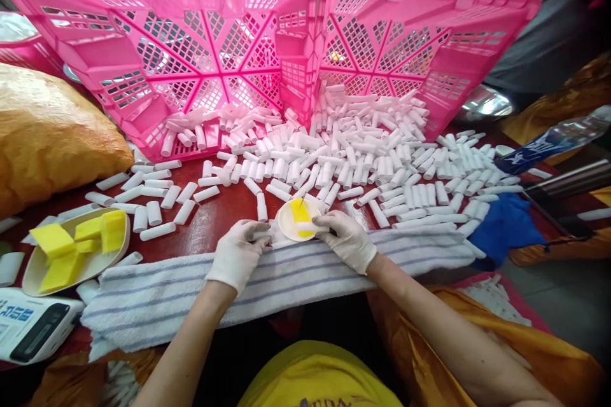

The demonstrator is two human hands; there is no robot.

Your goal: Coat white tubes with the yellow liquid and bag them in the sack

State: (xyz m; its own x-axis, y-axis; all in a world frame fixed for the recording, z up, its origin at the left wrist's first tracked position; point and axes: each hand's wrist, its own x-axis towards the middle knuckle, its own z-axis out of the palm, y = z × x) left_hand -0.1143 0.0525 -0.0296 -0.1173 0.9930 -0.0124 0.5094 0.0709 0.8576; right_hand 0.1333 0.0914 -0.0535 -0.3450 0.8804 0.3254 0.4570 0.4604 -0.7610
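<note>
left hand (237,253) pinches a white tube (261,235); right hand (347,238) pinches another beside the small dish (299,219) between them. beyond both, the pile of tubes (363,152) looks mostly unhandled.

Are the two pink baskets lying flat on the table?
No, both pink baskets stand tipped on their sides, open ends facing the white tubes spilled across the table.

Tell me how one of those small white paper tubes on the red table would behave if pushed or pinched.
A small white paper tube is round and lies on its side, so a nudge across its length would probably roll it on the smooth red table. It looks thin-walled and hollow, so likely very light and easily crushed. The heap by the pink plastic baskets might slide if disturbed.
</note>
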